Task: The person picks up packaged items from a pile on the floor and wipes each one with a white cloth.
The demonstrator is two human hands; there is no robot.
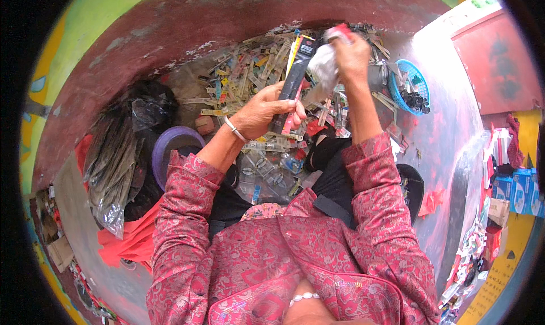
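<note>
My left hand (267,113) is closed around a few long, narrow, flat packages, with a black package (298,69) on top and yellow and pink edges showing beside it. They tilt up and away from me. Just to their right, my right hand (352,57) is raised with its fingers bent around a crumpled white and red piece (323,63), perhaps a cloth or wrapper; motion blurs it. Beneath both hands, a heap of long, thin packages (244,78) in mixed colours spreads over the floor. Clear packets (264,169) lie between my feet.
A blue basket (419,78) holding black pieces stands to the right. On the left are a purple basin (160,154), black plastic bags (153,103), a plastic-wrapped bundle (110,171) and red cloth (133,234). Blue boxes (522,190) sit at far right. A maroon wall curves behind the heap.
</note>
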